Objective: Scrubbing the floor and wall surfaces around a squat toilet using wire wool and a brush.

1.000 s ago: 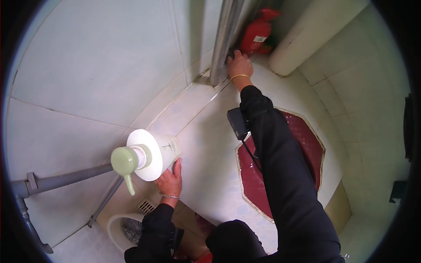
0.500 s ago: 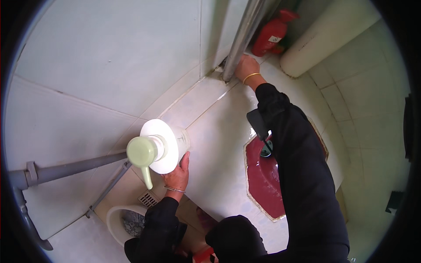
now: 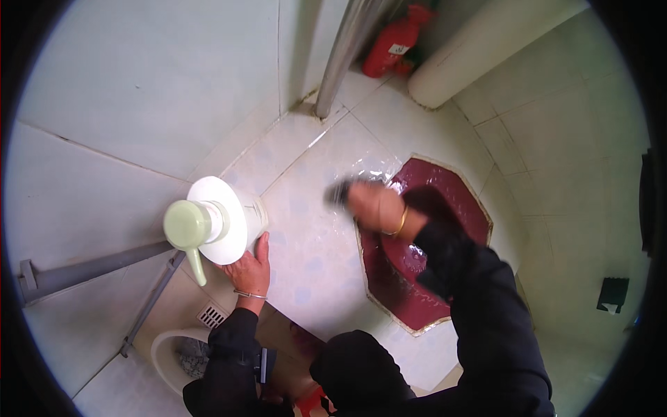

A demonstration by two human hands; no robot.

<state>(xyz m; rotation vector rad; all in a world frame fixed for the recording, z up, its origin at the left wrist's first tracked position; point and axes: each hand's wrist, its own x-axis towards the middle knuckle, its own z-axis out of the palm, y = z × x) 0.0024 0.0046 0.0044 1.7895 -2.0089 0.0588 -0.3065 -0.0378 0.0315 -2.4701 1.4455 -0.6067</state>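
Note:
Low in front of me on the left, my left hand (image 3: pixel 248 270) is wrapped round the lower side of a white pump bottle (image 3: pixel 256 215). Its thumb lies up along the bottle. A pale green pump head (image 3: pixel 187 224) and a round white collar (image 3: pixel 228 219) top the bottle. Blurred by motion, my right hand (image 3: pixel 375 206) is over the wet counter (image 3: pixel 299 243), by the left edge of the dark red octagonal basin (image 3: pixel 479 212). A dark thing shows at its fingertips, too smeared to name. The right forearm covers part of the basin.
A metal post (image 3: pixel 338 62) stands at the counter's back, near a red pump bottle (image 3: pixel 389 47) and a thick white pipe (image 3: pixel 479 55). Grey pipes (image 3: pixel 104 267) run along the left wall. Below are a floor drain (image 3: pixel 211 315) and a cream bucket (image 3: pixel 161 351).
My right hand has drawn back from the corner by the metal post to the basin's left edge. The left hand stays on the pump bottle. The whole view has shifted slightly.

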